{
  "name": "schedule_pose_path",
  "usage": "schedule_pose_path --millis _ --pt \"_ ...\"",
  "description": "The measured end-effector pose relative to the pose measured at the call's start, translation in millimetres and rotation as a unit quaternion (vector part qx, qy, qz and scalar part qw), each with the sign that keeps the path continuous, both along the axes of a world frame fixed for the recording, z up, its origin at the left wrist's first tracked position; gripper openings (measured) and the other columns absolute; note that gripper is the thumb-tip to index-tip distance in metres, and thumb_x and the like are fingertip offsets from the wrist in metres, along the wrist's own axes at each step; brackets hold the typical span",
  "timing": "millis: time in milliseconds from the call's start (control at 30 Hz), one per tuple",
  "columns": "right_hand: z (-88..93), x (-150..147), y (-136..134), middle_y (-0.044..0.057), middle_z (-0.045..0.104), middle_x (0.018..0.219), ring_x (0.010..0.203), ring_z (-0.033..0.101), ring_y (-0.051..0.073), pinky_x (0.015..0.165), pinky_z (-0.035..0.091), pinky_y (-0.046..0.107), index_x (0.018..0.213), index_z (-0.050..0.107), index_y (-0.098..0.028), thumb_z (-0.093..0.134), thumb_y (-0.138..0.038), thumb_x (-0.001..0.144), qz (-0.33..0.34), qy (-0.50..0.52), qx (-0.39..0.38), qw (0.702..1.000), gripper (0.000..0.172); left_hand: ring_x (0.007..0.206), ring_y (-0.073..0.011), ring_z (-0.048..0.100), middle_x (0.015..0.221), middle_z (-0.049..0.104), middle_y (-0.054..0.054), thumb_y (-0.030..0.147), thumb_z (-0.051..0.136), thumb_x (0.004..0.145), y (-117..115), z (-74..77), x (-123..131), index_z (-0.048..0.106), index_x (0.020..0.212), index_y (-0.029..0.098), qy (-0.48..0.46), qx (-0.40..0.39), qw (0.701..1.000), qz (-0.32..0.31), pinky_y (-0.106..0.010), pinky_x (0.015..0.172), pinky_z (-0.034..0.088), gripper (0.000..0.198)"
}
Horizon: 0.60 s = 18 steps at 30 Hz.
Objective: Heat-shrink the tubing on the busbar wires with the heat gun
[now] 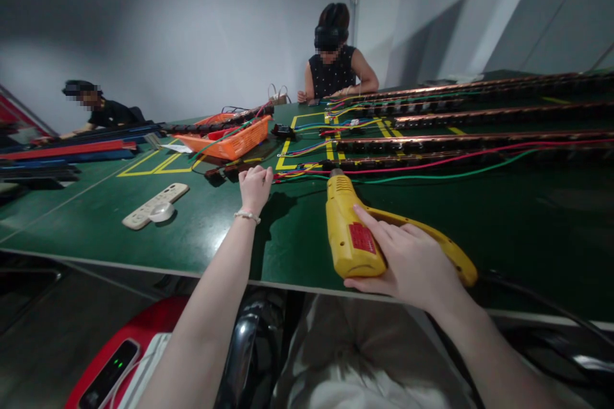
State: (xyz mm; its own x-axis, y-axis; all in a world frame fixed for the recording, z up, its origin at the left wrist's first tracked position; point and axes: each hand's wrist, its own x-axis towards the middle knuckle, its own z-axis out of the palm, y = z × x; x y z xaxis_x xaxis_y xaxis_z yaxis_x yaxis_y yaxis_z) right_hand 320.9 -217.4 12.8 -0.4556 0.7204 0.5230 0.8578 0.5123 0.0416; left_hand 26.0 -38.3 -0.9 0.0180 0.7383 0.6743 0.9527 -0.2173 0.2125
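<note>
My right hand (412, 255) is wrapped round a yellow heat gun (340, 223) with a red label. Its metal nozzle (336, 173) points away from me, at a bundle of coloured wires (302, 172). The ends of these wires reach the fingers of my left hand (256, 186), which are closed on them; the fingertips are partly hidden. Beyond the nozzle, the wires run into a long dark strip (398, 160) with copper-coloured parts. A red wire (455, 156) and a green wire (441, 176) stretch along it to the right.
An orange basket (240, 140) stands beyond my left hand. On the green table (201, 223) lie a white power strip (158, 204) and a tape roll (162, 211). More long strips (480, 116) lie at the back right. Two people sit across the table.
</note>
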Motion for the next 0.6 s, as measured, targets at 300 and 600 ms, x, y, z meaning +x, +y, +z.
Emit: schedule_pose_path --millis 300,600 --pt "-3.3 13.8 -8.7 0.007 0.065 0.088 0.069 0.058 0.022 0.069 0.040 0.035 0.143 0.029 -0.010 0.042 -0.079 0.074 -0.069 -0.022 0.042 0.997 0.098 0.078 -0.0169 0.055 0.080 0.064 -0.005 0.035 0.034 0.095 1.3 1.7 4.2 0.057 0.059 0.019 -0.039 0.001 0.999 0.009 -0.036 0.085 0.030 0.046" --pt "-3.2 -14.3 -12.3 0.010 0.063 0.085 0.070 0.055 0.022 0.069 0.037 0.034 0.140 0.033 -0.003 0.041 -0.075 0.078 -0.081 -0.037 0.068 0.994 0.096 0.073 -0.0153 0.054 0.079 0.063 -0.004 0.035 0.035 0.095 5.4 -1.7 7.8 0.057 0.058 0.018 -0.066 -0.009 0.998 0.009 -0.036 0.084 0.030 0.047"
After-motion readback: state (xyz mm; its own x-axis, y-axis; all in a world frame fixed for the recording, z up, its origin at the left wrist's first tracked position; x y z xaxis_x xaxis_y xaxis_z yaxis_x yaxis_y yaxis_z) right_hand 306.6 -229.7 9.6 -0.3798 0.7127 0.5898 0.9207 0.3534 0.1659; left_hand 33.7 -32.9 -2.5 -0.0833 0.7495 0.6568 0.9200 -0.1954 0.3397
